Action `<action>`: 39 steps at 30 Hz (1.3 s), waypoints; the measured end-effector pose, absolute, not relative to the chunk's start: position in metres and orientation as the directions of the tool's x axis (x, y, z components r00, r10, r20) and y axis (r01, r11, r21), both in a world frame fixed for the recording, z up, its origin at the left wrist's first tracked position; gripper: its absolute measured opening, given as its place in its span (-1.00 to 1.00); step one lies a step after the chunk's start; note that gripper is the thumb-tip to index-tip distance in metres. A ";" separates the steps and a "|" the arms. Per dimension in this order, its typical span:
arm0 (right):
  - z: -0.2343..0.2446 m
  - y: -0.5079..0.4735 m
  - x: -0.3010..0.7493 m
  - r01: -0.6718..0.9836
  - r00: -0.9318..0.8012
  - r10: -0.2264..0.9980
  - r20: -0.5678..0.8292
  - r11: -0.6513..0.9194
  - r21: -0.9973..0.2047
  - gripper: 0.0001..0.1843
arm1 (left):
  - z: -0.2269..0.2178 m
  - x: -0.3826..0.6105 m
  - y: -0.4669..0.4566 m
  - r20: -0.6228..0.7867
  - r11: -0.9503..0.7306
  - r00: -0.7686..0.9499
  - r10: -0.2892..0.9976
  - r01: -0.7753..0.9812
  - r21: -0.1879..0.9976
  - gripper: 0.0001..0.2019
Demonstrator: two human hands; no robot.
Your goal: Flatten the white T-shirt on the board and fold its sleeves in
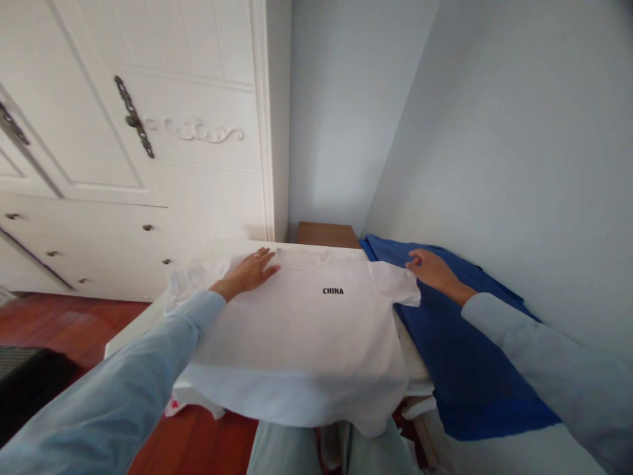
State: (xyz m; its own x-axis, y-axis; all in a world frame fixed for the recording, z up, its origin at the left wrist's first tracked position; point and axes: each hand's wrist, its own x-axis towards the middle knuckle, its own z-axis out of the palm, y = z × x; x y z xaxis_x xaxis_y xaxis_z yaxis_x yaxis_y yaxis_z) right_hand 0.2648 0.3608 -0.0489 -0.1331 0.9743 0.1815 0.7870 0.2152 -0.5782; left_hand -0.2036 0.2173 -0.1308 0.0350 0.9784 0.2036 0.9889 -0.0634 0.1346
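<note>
A white short-sleeved T-shirt (297, 330) with "CHINA" printed in black lies spread front side up, neckline at the far side. Its lower hem hangs over the near edge of the white table (415, 356). My left hand (252, 269) rests flat on the left shoulder of the shirt, fingers stretched out, a ring on one finger. At the end of the right sleeve is my right hand (431, 269), its fingers curled in and its fingertips closed at the sleeve's upper corner. Part of the left sleeve is hidden behind my left hand.
Blue cloth (459, 369) lies along the right side, against the grey wall (519, 165). A white wardrobe (208, 185) with dark handles stands at the left. Behind the table is a brown wooden box-like piece (326, 234). A black object (34, 382) sits on the red-brown floor (123, 323).
</note>
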 end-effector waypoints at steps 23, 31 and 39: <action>-0.143 0.392 0.078 0.653 -0.748 0.660 0.071 0.751 -0.097 -0.40 | -0.129 -0.204 0.238 0.148 -0.019 0.005 0.989 0.996 0.092 -0.41; -0.133 0.351 0.069 0.571 -0.794 0.576 0.194 0.816 -0.086 -0.40 | -0.130 -0.217 0.161 0.164 -0.085 0.057 0.985 0.982 0.167 -0.22; -0.137 0.287 0.134 0.376 -0.920 0.374 0.120 0.927 -0.006 -0.40 | -0.153 -0.240 0.124 0.082 0.108 -0.116 0.990 0.989 0.098 -0.31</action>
